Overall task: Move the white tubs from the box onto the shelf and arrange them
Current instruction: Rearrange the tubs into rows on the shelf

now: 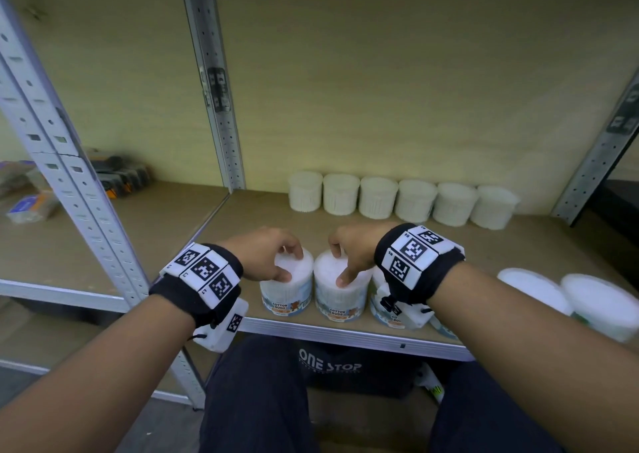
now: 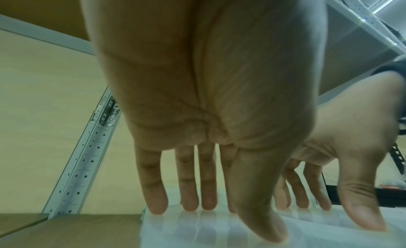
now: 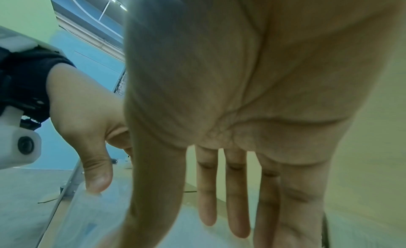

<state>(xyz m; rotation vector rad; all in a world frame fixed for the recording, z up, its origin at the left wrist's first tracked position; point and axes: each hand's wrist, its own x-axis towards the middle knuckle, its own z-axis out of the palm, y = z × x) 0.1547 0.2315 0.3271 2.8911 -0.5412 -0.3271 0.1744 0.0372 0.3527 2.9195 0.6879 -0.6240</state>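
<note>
Two white tubs with cotton-bud labels stand side by side at the shelf's front edge. My left hand (image 1: 290, 262) grips the left tub (image 1: 283, 300) from above, thumb on the near rim and fingers over the far rim. My right hand (image 1: 340, 266) grips the tub beside it (image 1: 340, 302) the same way. The left wrist view shows my left hand (image 2: 230, 220) over the ribbed lid (image 2: 197, 232). The right wrist view shows my right hand (image 3: 175, 231) over its lid (image 3: 197, 238). Several white tubs (image 1: 397, 198) line the back of the shelf.
More tubs stand at the front right: one (image 1: 389, 309) half hidden behind my right wrist, two larger (image 1: 532, 288) (image 1: 601, 304). Metal uprights (image 1: 221, 107) (image 1: 69, 190) frame the bay. Small packs (image 1: 121, 172) lie in the left bay. A black box (image 1: 332, 366) sits below the shelf edge (image 1: 345, 335).
</note>
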